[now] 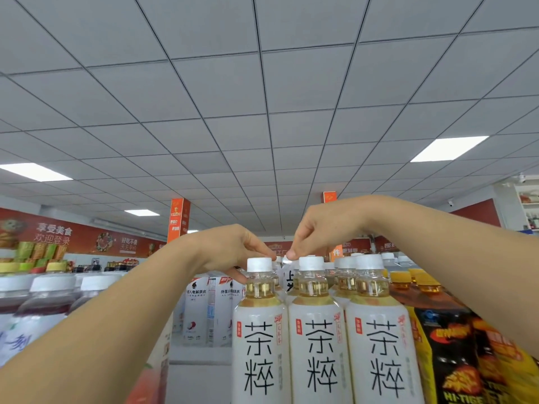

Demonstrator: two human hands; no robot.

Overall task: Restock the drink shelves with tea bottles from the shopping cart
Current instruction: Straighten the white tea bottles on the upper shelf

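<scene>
**Q:** Where do the tea bottles stand, and what room lies around them?

**A:** The middle bottle [316, 345] stands upright in the front row, with the left bottle [259, 339] and right bottle [379, 345] close against its sides. More white-capped rows stand behind it. To its right, past the right bottle, a black-and-yellow pack [455, 345] crowds in. To its left, past the left bottle, open space runs back to white cartons [198, 310].

**Q:** How are the hands posed?

**A:** Both wrists bend downward. The left hand [233, 252] holds the left bottle's top, thumb on the neck and fingers curled behind the cap. The right hand [323, 228] has bunched fingertips [291, 253] at the left edge of the middle bottle's cap. Whether they pinch anything cannot be told.
</scene>
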